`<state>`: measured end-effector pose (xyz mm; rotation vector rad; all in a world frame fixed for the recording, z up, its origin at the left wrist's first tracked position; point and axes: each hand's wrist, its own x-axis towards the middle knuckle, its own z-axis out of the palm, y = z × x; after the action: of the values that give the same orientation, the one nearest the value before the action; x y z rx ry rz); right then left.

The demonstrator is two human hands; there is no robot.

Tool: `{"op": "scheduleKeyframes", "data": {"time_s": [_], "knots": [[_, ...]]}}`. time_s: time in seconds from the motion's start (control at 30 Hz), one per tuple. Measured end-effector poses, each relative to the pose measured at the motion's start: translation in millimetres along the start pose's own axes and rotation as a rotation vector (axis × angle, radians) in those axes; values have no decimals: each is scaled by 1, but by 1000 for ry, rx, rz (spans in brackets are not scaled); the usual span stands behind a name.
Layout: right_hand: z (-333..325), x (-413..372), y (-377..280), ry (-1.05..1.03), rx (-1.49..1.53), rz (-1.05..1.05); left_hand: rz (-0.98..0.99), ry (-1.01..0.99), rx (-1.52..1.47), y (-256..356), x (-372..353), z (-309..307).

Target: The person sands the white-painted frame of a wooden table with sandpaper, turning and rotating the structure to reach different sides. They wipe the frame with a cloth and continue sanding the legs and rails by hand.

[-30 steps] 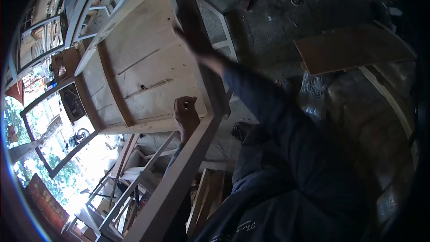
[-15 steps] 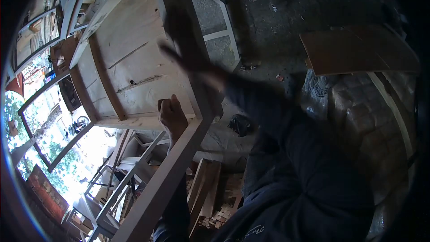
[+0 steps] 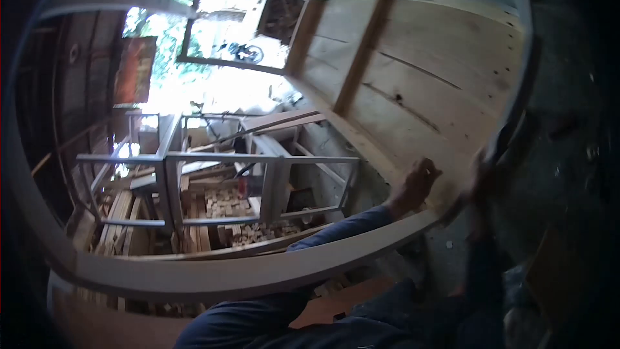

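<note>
A wooden furniture frame with a panel [image 3: 445,58] fills the upper right, its slats and long rails around it. My left hand [image 3: 413,187] is inside the frame near the panel's lower corner, its blue sleeve passing behind the pale curved-looking rail [image 3: 258,271]. Its fingers are curled closed; what they hold, if anything, is too small to make out. My right hand [image 3: 476,178] is at the frame's outer corner, dark and blurred, its fingers mostly hidden against the edge.
Unfinished wooden frames [image 3: 219,158] stand beyond the rail. Behind them lie piles of small wood blocks [image 3: 226,203] and long boards [image 3: 123,220]. A motorcycle [image 3: 247,53] is outside in the bright opening. Grey floor [image 3: 568,155] extends at right.
My view has swung left, so the panel now sits at the upper right. My right hand has come down from the frame's upper side to its corner, while my left hand stays closed inside.
</note>
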<state>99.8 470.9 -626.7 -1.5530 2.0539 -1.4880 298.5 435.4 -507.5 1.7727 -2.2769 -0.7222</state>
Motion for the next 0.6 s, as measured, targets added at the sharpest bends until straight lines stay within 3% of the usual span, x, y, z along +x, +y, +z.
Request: {"op": "scheduleKeyframes", "data": {"time_s": [0.1, 0.17, 0.2, 0.23, 0.27, 0.3, 0.33, 0.37, 0.43, 0.47, 0.53, 0.6], "knots": [[40, 114, 75, 120, -785, -262, 49, -115, -29, 1, 7, -4], [69, 133, 110, 82, -1600, -373, 20, -178, -73, 0, 2, -7], [63, 133, 107, 39, -1552, -367, 181, -152, -154, -32, -1, 3], [52, 112, 88, -26, -1201, -281, 350, -139, -258, -59, -3, 22], [38, 82, 58, -57, -623, -127, 321, -213, -196, -45, -5, 8], [28, 47, 30, -71, -279, -4, 102, -296, -124, -33, -2, 3], [18, 10, 1, -97, -42, 96, 225, -228, -368, -58, -6, 18], [6, -26, -26, -110, 158, 194, 146, -283, -72, -47, 1, 11], [-24, -86, -70, -171, 414, 383, -200, -130, -89, 3, 1, 5], [-39, -89, -76, -152, 523, 431, -46, -26, 112, 2, 5, 5], [-31, -59, -67, -70, 579, 439, 65, 31, 227, 4, 3, 3], [-3, 26, -27, 9, 536, 395, 31, -25, 259, 9, 3, -2]]}}
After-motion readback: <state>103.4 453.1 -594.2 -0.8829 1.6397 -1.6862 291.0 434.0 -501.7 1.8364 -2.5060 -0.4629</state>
